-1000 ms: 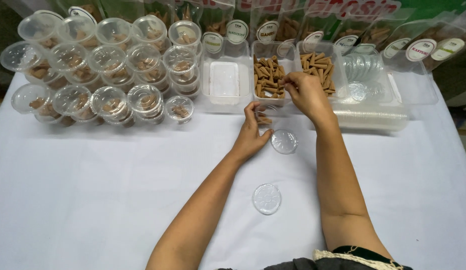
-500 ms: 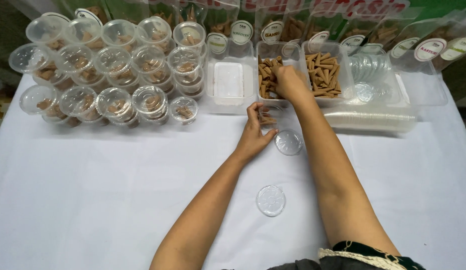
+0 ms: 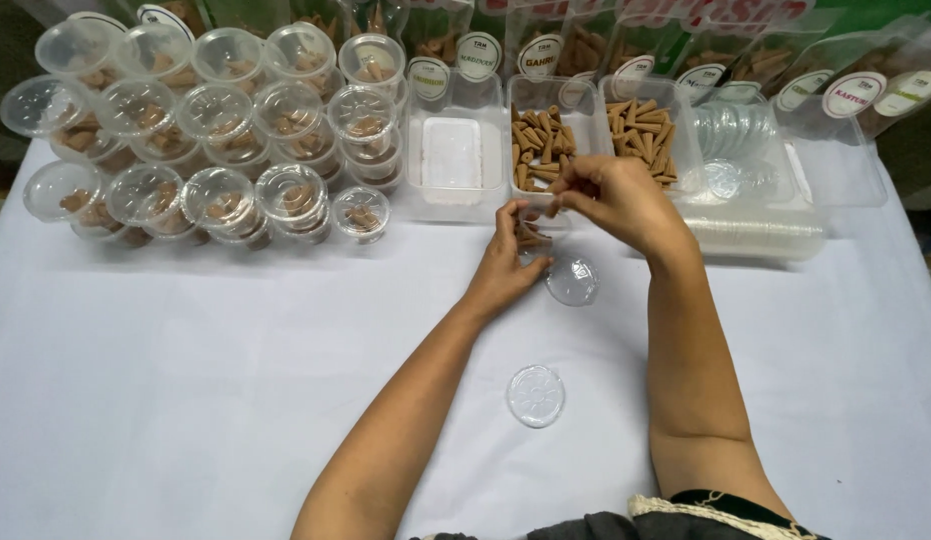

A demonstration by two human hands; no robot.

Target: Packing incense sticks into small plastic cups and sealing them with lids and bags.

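Note:
My left hand [image 3: 506, 265] holds a small clear plastic cup [image 3: 532, 238] on the white tablecloth, with a few brown cones inside it. My right hand [image 3: 616, 198] hovers just above and to the right of the cup, its fingertips pinched on brown cones [image 3: 558, 185]. Behind the hands stands a clear tub of brown cones [image 3: 542, 148], and a second tub of cones [image 3: 641, 130] is to its right. A clear round lid [image 3: 572, 281] lies right beside the cup. Another clear lid [image 3: 535, 396] lies nearer to me.
Several lidded cups of cones [image 3: 216, 130] are stacked at the back left. An empty clear tub [image 3: 452, 152] sits left of the cone tubs. A tub of clear lids [image 3: 736, 150] and a lying stack of cups [image 3: 756, 235] are at the right. Labelled pouches [image 3: 686, 50] line the back.
My right hand has drawn back out of the cone tub with cones pinched in its fingers and come towards the cup. My left hand has stayed on the cup.

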